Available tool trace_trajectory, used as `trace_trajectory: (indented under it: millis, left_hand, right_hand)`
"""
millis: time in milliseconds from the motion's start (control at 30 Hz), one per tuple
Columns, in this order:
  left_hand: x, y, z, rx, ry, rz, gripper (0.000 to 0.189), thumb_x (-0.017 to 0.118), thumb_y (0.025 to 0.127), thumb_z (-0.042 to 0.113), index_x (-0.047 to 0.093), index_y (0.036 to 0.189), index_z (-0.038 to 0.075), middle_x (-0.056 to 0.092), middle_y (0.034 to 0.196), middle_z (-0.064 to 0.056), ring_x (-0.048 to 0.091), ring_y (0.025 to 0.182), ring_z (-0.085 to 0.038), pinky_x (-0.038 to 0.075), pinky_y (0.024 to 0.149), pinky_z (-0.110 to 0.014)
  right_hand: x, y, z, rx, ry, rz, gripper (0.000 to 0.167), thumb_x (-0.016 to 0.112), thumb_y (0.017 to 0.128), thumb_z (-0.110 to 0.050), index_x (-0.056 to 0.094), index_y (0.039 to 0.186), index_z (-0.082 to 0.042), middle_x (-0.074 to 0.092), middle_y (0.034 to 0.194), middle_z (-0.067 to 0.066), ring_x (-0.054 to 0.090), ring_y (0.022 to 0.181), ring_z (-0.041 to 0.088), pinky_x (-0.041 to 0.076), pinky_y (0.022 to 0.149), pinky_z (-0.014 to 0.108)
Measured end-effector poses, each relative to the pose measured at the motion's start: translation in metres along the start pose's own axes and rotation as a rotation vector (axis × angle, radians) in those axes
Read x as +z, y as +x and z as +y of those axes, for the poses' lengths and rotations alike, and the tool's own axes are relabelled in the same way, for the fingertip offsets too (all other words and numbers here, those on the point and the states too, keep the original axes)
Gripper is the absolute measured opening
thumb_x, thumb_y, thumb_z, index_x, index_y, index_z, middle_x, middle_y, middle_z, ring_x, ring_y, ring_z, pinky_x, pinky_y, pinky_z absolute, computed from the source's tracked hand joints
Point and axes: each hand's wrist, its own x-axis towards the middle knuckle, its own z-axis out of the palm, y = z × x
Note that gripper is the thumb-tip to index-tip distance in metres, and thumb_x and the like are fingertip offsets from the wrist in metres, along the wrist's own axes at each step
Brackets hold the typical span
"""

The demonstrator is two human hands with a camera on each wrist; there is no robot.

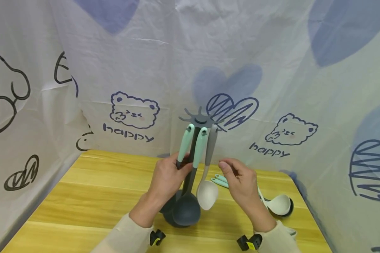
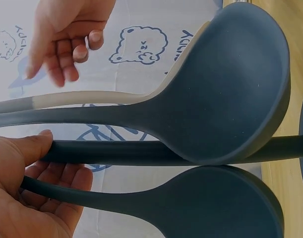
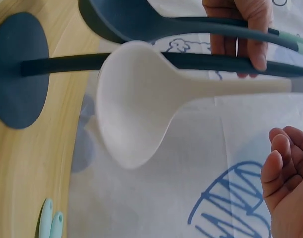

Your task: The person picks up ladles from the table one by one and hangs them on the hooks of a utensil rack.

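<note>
A dark utensil stand with a grey hook ring [image 1: 200,120] stands upright, its round base [image 3: 17,94] on the table. From the ring hang a dark ladle [image 1: 187,211] and a second dark ladle [image 2: 220,203], both with mint handles, and a white ladle [image 1: 207,195] with a grey handle end. My left hand [image 1: 167,177] grips the stand's pole [image 2: 116,151], thumb in front and fingers behind, beside the second ladle's handle. Just right of the white ladle's handle, my right hand [image 1: 242,181] hovers with loosely curled fingers, holding nothing.
On the table's right side lie more utensils: a white ladle [image 1: 279,205] overlapping a dark one, and mint handles [image 1: 221,180] behind my right hand. The wooden table [image 1: 92,196] meets a printed cloth [image 1: 177,70] at the back and sides.
</note>
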Motion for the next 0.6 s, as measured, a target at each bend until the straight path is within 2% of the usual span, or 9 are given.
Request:
trace_trajectory:
  millis: [167,433,600]
  left_hand:
    - [0.001,0.000,-0.001,-0.010,-0.007,-0.001,0.023,0.079,0.095,0.014,0.077,0.116,0.005,0.081,0.103,-0.010,0.079,0.093,-0.024,0.064,0.074,-0.035]
    - [0.001,0.001,-0.001,-0.018,-0.003,-0.006,0.025,0.079,0.095,0.014,0.076,0.118,0.004,0.081,0.104,-0.010,0.079,0.093,-0.024,0.064,0.075,-0.036]
    - [0.001,0.001,0.000,-0.024,-0.004,-0.012,0.025,0.079,0.096,0.014,0.076,0.118,0.004,0.081,0.104,-0.010,0.079,0.093,-0.024,0.064,0.075,-0.036]
  right_hand:
    - [-0.008,-0.002,0.012,0.058,-0.040,0.046,0.010,0.071,0.101,-0.011,0.078,0.099,-0.005,0.065,0.071,0.000,0.052,0.061,0.007,0.045,0.056,0.017]
    - [-0.017,-0.002,0.032,0.236,-0.138,0.061,0.013,0.074,0.101,-0.019,0.080,0.101,-0.007,0.071,0.076,0.005,0.054,0.064,0.008,0.045,0.057,0.018]
    - [-0.021,-0.001,0.045,0.322,-0.175,0.061,0.015,0.073,0.101,-0.020,0.080,0.103,-0.006,0.078,0.086,0.007,0.060,0.069,0.009,0.047,0.062,0.017]
